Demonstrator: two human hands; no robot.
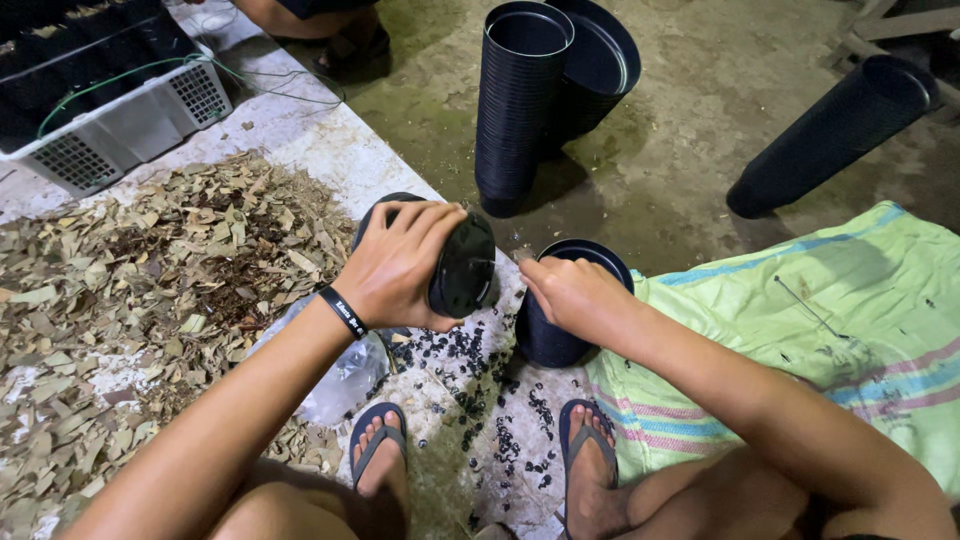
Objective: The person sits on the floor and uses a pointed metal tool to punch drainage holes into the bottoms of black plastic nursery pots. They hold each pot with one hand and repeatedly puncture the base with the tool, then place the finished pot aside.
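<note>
Our left hand grips a black pot tipped on its side over the floor. Right hand closed on the rim of a short pot stack. Separating pots, we judge; next needs a steady pull apart.

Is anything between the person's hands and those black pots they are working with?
Nothing visible. The left hand already grips a black plastic pot turned on its side, and the right hand rests on the rim of the upright black plastic pot.
</note>
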